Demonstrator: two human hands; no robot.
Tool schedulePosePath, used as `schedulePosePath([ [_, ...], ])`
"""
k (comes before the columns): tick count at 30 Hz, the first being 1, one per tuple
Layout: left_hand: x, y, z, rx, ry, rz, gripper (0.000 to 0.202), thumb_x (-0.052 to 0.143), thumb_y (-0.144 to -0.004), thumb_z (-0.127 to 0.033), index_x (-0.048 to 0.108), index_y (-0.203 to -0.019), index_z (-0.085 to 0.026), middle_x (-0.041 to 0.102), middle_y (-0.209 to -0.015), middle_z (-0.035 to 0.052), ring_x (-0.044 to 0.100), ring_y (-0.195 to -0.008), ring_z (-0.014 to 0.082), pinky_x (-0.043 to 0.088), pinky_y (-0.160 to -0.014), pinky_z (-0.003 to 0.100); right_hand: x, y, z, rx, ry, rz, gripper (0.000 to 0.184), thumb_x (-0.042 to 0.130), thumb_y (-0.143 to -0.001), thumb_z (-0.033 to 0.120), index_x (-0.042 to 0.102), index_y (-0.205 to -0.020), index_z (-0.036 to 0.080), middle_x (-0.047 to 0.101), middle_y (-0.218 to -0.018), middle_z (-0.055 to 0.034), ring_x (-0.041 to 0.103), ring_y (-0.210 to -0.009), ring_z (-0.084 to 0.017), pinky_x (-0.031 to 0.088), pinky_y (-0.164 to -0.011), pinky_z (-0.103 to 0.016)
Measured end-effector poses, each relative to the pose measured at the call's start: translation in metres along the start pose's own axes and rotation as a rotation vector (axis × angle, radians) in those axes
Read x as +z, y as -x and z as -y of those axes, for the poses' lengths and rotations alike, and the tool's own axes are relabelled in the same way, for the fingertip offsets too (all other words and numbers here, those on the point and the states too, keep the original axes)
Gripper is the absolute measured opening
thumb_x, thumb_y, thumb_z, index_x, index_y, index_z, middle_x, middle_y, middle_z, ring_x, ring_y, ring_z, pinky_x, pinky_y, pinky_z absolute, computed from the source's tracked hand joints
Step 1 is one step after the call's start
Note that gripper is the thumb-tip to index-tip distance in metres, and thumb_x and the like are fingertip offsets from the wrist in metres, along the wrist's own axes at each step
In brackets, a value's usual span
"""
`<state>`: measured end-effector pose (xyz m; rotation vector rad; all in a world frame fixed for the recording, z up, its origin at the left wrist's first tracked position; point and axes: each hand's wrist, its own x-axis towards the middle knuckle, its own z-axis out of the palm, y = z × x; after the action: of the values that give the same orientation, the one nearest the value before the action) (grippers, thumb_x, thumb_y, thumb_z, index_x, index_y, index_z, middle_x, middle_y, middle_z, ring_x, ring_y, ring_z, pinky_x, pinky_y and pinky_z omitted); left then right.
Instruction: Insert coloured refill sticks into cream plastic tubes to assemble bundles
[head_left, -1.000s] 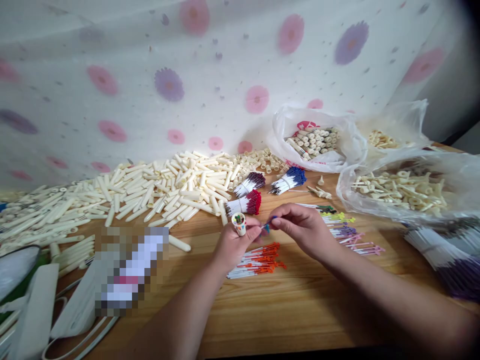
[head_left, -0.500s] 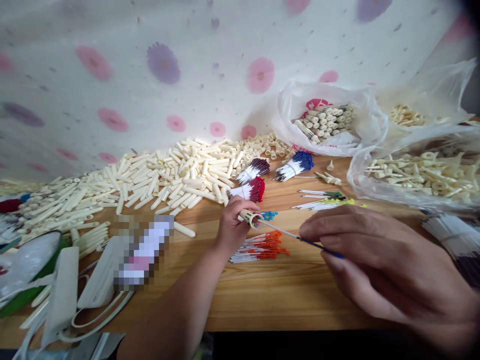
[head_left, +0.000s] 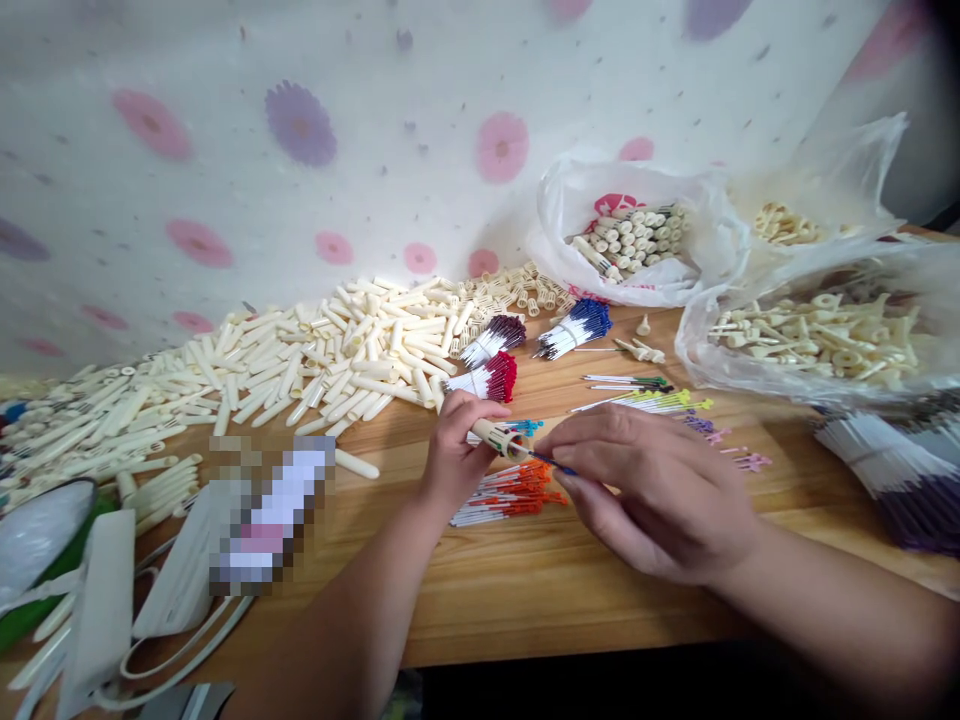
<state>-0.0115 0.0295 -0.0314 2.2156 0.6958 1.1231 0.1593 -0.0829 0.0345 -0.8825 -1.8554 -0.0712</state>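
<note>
My left hand (head_left: 450, 455) is closed around a short cream pen barrel (head_left: 496, 436), held on its side with its open end toward the right. My right hand (head_left: 651, 485) pinches a thin blue-tipped refill (head_left: 553, 462) whose front end sits inside the barrel's opening. Both hands hover over a wooden table (head_left: 570, 590). Just under them lies a small pile of orange-tipped refills (head_left: 514, 495). A few light-blue refill tips (head_left: 526, 427) lie behind the barrel.
A large heap of cream barrels (head_left: 300, 365) covers the table's back left. Bundles of red (head_left: 491, 380), dark red (head_left: 495, 338) and blue refills (head_left: 576, 328) lie behind. Green, yellow and purple refills (head_left: 660, 400) lie right. Plastic bags of parts (head_left: 817, 335) stand at back right.
The right hand drew a blue refill back toward me, then moved in and pushed it into the barrel. The left hand tipped the barrel from upright onto its side.
</note>
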Motion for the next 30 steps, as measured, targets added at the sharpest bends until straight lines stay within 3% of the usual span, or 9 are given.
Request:
schedulePosePath([
  [5,-0.006,0.002,-0.001,0.060,-0.051,0.028,0.050,0.047,-0.082,-0.060,0.062,-0.108,-0.019,0.053,-0.091,0.0070,0.052,-0.087,0.0210,0.043,-0.079,0.034,0.014,0.008,-0.013,0.053,0.058,-0.042,0.025,0.057,-0.080,0.010,0.061,-0.101,0.021,0.067,-0.093,-0.0079,0.062,-0.084,-0.019,0.051,-0.071,-0.035],
  [8,-0.009,0.003,-0.003,0.046,-0.089,0.027,0.059,0.033,-0.085,-0.064,0.060,-0.114,-0.020,0.051,-0.097,0.0086,0.051,-0.093,0.0226,0.042,-0.085,0.036,0.018,0.012,-0.017,0.083,0.147,-0.055,0.025,0.059,-0.079,0.011,0.064,-0.102,0.021,0.062,-0.093,-0.0077,0.058,-0.082,-0.018,0.047,-0.069,-0.035],
  [18,-0.008,0.004,-0.003,0.063,-0.160,-0.045,0.054,0.038,-0.085,-0.061,0.064,-0.108,-0.020,0.050,-0.094,0.0080,0.051,-0.092,0.0218,0.044,-0.083,0.035,0.023,0.011,-0.020,0.215,0.076,-0.092,0.011,0.063,-0.078,0.014,0.062,-0.085,0.022,0.052,-0.082,-0.0028,0.053,-0.076,-0.015,0.045,-0.063,-0.030],
  [23,-0.007,0.005,-0.004,0.072,-0.221,-0.106,0.052,0.041,-0.083,-0.061,0.067,-0.101,-0.020,0.049,-0.090,0.0069,0.051,-0.087,0.0205,0.044,-0.080,0.034,0.025,0.012,-0.022,0.204,0.125,-0.067,0.012,0.061,-0.079,0.010,0.061,-0.085,0.020,0.053,-0.085,-0.0039,0.051,-0.080,-0.016,0.043,-0.070,-0.034],
  [30,-0.008,0.005,-0.006,0.107,-0.384,-0.241,0.046,0.047,-0.083,-0.058,0.069,-0.097,-0.021,0.048,-0.087,0.0062,0.049,-0.085,0.0207,0.043,-0.080,0.035,0.037,0.017,-0.021,0.441,-0.149,-0.134,0.011,0.057,-0.083,0.017,0.066,-0.087,0.023,0.054,-0.086,-0.0039,0.054,-0.083,-0.017,0.045,-0.072,-0.034],
])
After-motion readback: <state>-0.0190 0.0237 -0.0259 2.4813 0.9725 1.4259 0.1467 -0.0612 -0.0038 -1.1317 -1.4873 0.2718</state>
